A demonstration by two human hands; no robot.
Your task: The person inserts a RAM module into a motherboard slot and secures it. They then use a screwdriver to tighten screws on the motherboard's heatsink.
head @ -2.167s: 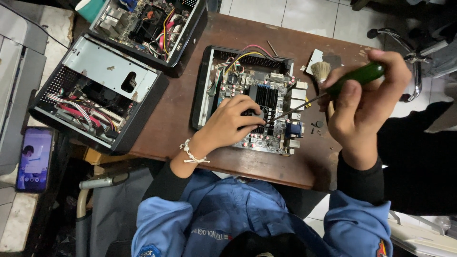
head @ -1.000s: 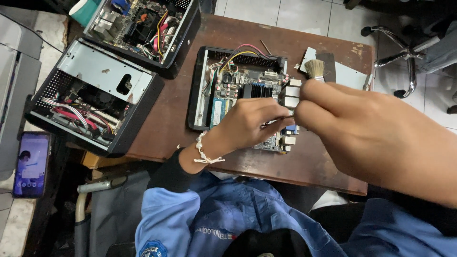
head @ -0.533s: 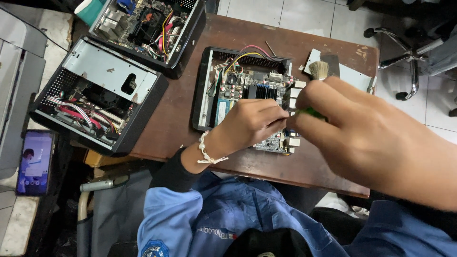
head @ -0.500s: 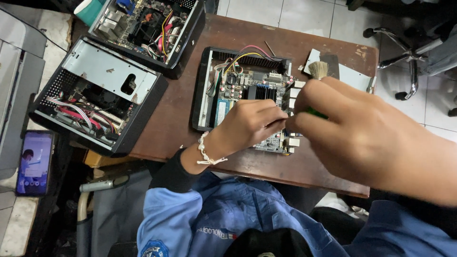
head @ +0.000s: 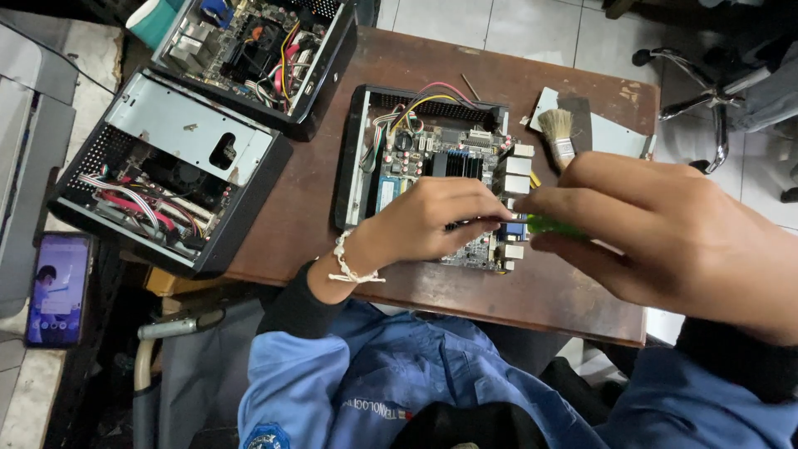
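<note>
A small black computer case (head: pixel 353 158) lies open on the brown wooden table (head: pixel 316 199), with its green motherboard (head: pixel 432 158) partly lifted out. My left hand (head: pixel 436 218) rests on the board's near right part, fingers curled on it. My right hand (head: pixel 665 233) is raised close to the camera and grips a green-handled screwdriver (head: pixel 553 224), whose tip points at the board beside my left fingertips. The tip itself is hidden by my fingers.
Two more opened computer cases (head: pixel 166 191) (head: pixel 258 50) sit at the table's left and far left. A small brush (head: pixel 559 133) lies on flat metal plates (head: pixel 611 133) at the far right. A phone (head: pixel 58 287) lies on a surface at the left. An office chair base (head: pixel 706 83) stands on the tiled floor.
My right hand came down from a raised position with the screwdriver and now meets my left hand at the board. My left hand stayed on the motherboard.
</note>
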